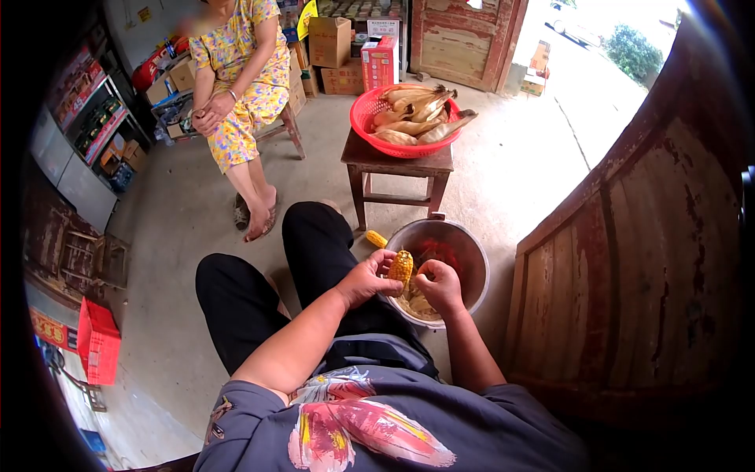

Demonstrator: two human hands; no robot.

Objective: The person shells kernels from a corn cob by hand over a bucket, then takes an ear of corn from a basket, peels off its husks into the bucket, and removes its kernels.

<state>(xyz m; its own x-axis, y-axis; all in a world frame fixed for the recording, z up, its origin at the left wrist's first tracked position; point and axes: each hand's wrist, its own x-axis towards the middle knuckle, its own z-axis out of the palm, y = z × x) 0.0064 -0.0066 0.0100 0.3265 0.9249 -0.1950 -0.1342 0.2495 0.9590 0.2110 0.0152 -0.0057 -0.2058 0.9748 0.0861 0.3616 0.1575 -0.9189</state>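
Dark-trousered legs (316,240) bend left of a wide metal pot (475,263), its contents (418,305) partly hidden. Over it, the right hand (442,285) curls inward; whether it pinches anything, I cannot tell. The left hand (371,277) clasps a yellow corn cob (401,267) above the pot's left side.

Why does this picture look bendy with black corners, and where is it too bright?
Head view: probably a wide lens, bowing the nearer wooden door, corners black; head view, upper right: glare whitens the ground outside; head view, middle: the corncob in the left hand looks fairly clear.
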